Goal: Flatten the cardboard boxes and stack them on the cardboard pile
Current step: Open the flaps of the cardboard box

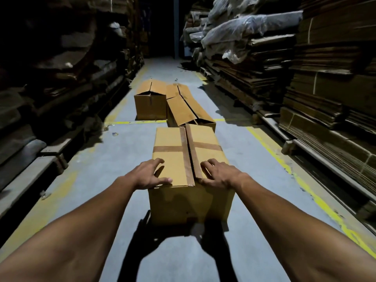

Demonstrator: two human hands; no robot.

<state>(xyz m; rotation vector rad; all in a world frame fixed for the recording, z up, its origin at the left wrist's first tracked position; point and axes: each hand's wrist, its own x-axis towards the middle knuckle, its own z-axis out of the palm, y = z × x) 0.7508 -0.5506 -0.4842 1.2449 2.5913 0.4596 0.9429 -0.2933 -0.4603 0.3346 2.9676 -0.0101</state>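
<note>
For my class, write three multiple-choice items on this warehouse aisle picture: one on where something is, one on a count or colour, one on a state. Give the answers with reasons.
1. Where do both hands rest?
A. on the nearest box's top
B. on the floor
C. on a side stack

2. How many boxes stand on the floor?
A. one
B. three
C. six

3. The nearest box's top flaps are:
A. torn off
B. standing upright
C. folded down

Answers:
1 A: the left hand and right hand lie on the nearest box.
2 B: nearest box, far left box, long box.
3 C: flaps lie flat, with tape strips.
</note>
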